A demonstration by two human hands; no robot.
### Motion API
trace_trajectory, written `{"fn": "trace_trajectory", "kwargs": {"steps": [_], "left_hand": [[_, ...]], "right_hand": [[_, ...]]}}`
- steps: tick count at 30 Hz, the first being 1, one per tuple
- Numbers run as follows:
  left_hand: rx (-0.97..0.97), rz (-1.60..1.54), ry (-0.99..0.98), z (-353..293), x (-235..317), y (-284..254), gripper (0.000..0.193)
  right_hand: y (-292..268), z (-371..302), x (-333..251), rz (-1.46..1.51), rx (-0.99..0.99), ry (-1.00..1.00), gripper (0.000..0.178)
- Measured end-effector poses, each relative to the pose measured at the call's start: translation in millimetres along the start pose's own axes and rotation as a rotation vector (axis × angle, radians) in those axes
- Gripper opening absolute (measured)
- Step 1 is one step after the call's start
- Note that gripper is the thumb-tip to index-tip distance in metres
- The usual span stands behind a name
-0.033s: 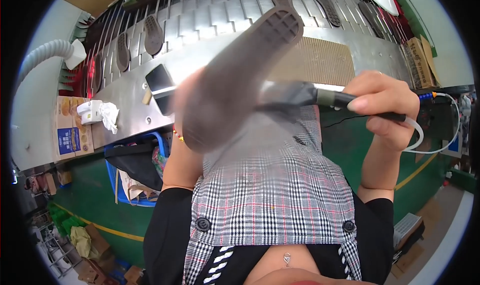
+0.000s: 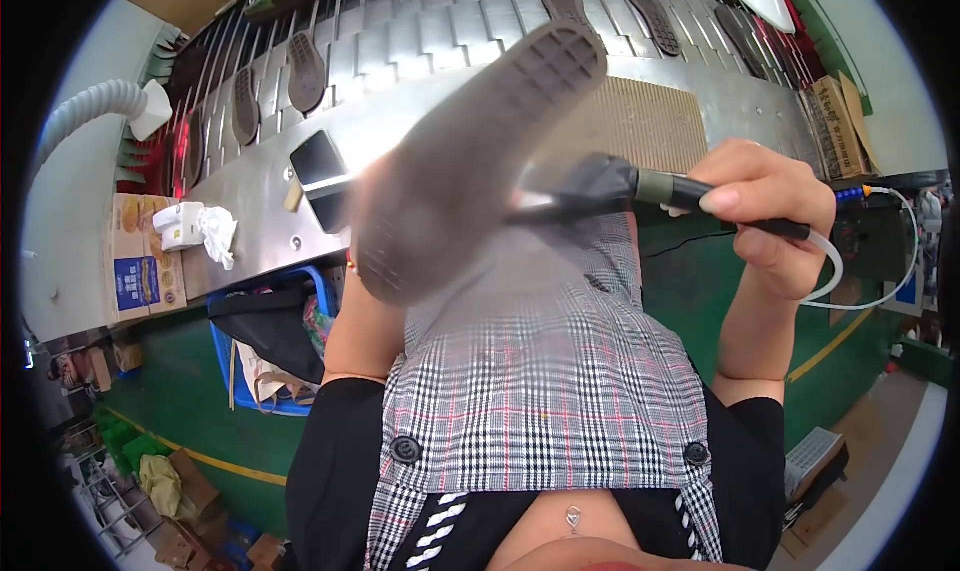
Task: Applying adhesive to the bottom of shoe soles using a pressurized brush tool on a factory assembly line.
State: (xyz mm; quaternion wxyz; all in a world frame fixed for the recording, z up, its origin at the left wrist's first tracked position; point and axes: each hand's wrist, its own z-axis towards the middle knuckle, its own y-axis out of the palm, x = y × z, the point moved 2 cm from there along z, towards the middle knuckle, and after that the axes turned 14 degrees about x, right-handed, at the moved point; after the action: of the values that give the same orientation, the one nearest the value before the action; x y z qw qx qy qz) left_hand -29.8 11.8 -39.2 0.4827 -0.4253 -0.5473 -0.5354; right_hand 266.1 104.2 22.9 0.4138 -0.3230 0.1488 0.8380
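Observation:
A brown shoe sole [image 2: 445,161] with a grid tread is held up at a slant in front of my chest, its lower part blurred. Behind its left edge, my left hand [image 2: 372,183] grips it; most of the fingers are hidden. My right hand [image 2: 775,196] is closed round the dark handle of a brush [image 2: 610,183], fed by a clear tube [image 2: 832,263] at its back end. The brush's blurred front end lies at the right side of the sole, partly hidden; I cannot tell whether they touch.
More soles [image 2: 307,71] lie on the slatted metal conveyor [image 2: 400,41] beyond. A ribbed cardboard sheet [image 2: 655,121], a phone [image 2: 317,161] and tissues [image 2: 218,233] are on the metal ledge. Below left stands a blue basket [image 2: 325,301] with bags; a white hose [image 2: 95,101] arches at the left.
The sole's upper end has dipped slightly and its tread is sharper. The brush head has shifted a little, showing more of its dark body. My right hand has barely moved.

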Motion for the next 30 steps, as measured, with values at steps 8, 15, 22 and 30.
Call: {"fn": "trace_trajectory", "kwargs": {"steps": [8,15,22,30], "left_hand": [[-0.119,-0.320,-0.020,13,-43,-14,0.066],[0.004,-0.147,0.138,14,-36,36,0.060],[0.061,-0.773,-0.648,14,-96,44,0.056],[0.157,-0.612,-0.464,-1,-115,54,0.051]], "right_hand": [[23,-16,21,0.329,0.259,0.165,0.040],[52,-25,37,0.423,0.415,0.474,0.033],[52,-42,58,0.589,0.524,0.621,0.036],[46,-71,89,0.714,0.755,0.854,0.034]]}}
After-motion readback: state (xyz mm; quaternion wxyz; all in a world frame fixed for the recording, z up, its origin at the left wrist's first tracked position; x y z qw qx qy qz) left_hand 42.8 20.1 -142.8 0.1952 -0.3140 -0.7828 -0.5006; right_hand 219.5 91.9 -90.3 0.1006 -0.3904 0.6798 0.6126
